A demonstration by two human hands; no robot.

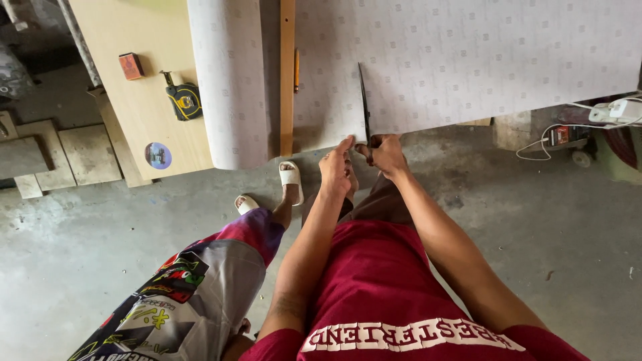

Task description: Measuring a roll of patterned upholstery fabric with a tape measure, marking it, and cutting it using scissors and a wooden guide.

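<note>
- The right hand is hiding the scissors' handles.
- The far edge is cutting off the patterned sheet.
- The round sticker's picture is staying too small to tell.

The sheet lying just beyond the fingertips is looking like matt, pale grey laminate or stiff paper, smooth, with a faint repeating square print. The scissors, their handles gripped by the right hand, are showing dark, dull metal blades. The left hand is pinching the sheet's smooth edge beside them. Left of the fingers, a long wooden ruler is looking orange-brown with a slight sheen. Further left, the board is showing pale, smooth wood grain. Below the hands, the floor is appearing as rough, stained grey concrete.
</note>
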